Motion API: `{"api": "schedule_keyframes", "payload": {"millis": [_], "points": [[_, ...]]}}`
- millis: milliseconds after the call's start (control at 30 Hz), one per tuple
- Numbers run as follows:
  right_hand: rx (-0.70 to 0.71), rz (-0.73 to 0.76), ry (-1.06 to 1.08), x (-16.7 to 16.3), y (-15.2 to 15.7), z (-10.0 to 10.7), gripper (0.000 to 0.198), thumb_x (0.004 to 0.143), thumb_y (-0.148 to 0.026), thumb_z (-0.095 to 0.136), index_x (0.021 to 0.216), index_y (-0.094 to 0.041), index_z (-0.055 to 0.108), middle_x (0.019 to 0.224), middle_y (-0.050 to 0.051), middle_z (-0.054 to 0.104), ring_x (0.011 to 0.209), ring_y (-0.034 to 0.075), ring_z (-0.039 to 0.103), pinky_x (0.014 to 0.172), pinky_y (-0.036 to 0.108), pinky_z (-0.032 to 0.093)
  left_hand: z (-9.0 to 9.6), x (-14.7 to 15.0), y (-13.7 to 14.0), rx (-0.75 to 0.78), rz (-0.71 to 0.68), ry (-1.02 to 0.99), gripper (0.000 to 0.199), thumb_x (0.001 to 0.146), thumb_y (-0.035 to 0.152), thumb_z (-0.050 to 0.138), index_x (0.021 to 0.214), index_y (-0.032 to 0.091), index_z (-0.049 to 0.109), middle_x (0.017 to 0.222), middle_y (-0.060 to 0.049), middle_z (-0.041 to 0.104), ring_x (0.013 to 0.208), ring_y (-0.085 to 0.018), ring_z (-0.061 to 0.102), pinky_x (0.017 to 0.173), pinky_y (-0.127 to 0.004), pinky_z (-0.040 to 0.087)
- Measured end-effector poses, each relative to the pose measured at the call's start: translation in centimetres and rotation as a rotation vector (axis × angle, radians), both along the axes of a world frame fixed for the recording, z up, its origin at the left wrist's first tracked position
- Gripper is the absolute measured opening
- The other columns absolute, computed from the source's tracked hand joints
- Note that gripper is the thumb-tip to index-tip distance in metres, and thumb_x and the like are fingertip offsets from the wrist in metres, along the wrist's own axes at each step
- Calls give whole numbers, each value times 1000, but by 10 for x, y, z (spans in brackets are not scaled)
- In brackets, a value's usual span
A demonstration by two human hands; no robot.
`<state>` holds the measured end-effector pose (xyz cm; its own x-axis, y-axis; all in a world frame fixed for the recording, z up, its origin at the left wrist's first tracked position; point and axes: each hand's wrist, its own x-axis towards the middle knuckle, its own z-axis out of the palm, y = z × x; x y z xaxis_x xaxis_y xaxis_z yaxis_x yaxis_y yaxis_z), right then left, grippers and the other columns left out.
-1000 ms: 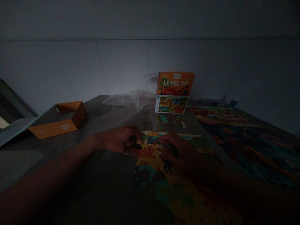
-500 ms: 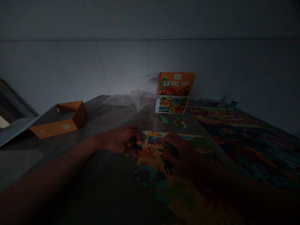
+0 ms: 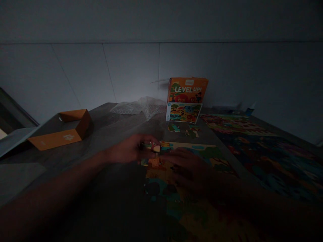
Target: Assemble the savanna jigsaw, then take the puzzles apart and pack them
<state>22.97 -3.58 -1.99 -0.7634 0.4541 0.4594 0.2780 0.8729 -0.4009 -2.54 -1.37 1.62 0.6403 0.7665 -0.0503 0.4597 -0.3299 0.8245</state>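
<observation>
In the dim head view, a partly joined jigsaw puzzle with animals and trees lies on the grey table. My left hand is closed on a puzzle piece, raised and tilted at the puzzle's upper left edge. My right hand lies over the joined pieces, its fingers stretched to the left with their tips close below that piece. Whether those fingertips touch it, I cannot tell. Part of the picture is hidden under my right hand and forearm.
Behind the puzzle stands the orange puzzle box, a picture card leaning against it. Loose pieces lie before it. Crumpled clear plastic wrap, an orange box tray, another puzzle and a small bottle surround the work.
My left hand has shifted slightly right and up, and the piece in it is now tilted up. My right hand's fingers have straightened and reached further left and lower.
</observation>
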Motion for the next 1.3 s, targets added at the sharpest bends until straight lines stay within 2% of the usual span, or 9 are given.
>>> {"api": "schedule_keyframes", "payload": {"millis": [67, 167, 300, 467, 700, 867, 1000, 1200, 1300], "points": [[3, 40, -19, -1, -1, 1, 53, 91, -22, 56, 143, -21, 45, 130, 12, 61, 122, 22, 54, 101, 39, 45, -10, 6, 0, 5, -26, -107, 30, 89, 28, 58, 117, 20, 56, 108, -5, 67, 84, -16, 64, 68, -27, 54], [0, -71, 17, -1, 2, -3, 47, 90, -23, 55, 137, -15, 53, 122, 13, 66, 111, 22, 60, 93, 38, 50, -20, 13, -2, 88, -110, -130, 35, 92, 20, 52, 127, 20, 54, 126, -8, 63, 113, -21, 60, 93, -35, 50], [-5, -286, 86, 0, 8, -7, 31, 91, -21, 52, 114, -16, 70, 97, 10, 74, 88, 21, 66, 81, 37, 53, -19, 12, -3, 349, -106, 19, 44, 93, 25, 54, 136, 21, 48, 130, -9, 59, 117, -23, 56, 99, -38, 47], [-19, -462, 76, 0, 8, -6, 28, 87, -23, 57, 108, -20, 75, 95, 9, 74, 87, 21, 67, 80, 35, 52, -17, 7, 3, 614, -145, 257, 32, 94, 24, 53, 125, 21, 60, 126, -11, 59, 121, -25, 51, 106, -43, 39], [-5, -564, 66, -1, 7, -6, 27, 83, -25, 59, 104, -20, 76, 91, 10, 72, 84, 22, 66, 77, 36, 53, -20, 4, 6, 636, -121, 322, 30, 95, 28, 51, 123, 24, 64, 126, -11, 57, 121, -26, 49, 104, -42, 39], [-10, -583, 64, -1, 7, -6, 27, 82, -25, 59, 102, -21, 76, 88, 10, 72, 82, 22, 65, 76, 36, 53, -22, 4, 9, 649, 2, 310, 19, 90, 28, 60, 103, 23, 72, 102, -8, 63, 103, -22, 57, 95, -37, 43], [28, -592, 56, -1, 8, -7, 27, 82, -22, 58, 102, -20, 75, 91, 9, 74, 86, 23, 65, 80, 37, 51, -19, 7, 9, 630, -26, 265, 11, 89, 25, 61, 91, 20, 70, 93, -5, 68, 96, -20, 59, 95, -37, 42], [69, -702, -41, 1, 9, -2, 28, 76, -16, 55, 95, -18, 75, 86, 9, 74, 84, 26, 62, 75, 38, 47, -18, 7, 8, 618, -22, 248, 11, 88, 23, 61, 90, 19, 70, 94, -6, 67, 97, -20, 60, 95, -38, 44], [47, -747, -107, 2, 9, 0, 31, 77, -18, 55, 100, -18, 75, 87, 10, 73, 83, 27, 63, 74, 39, 46, -22, 5, 10, 621, 0, 246, 11, 87, 26, 62, 90, 20, 71, 105, -7, 65, 104, -22, 58, 96, -38, 44]]}}
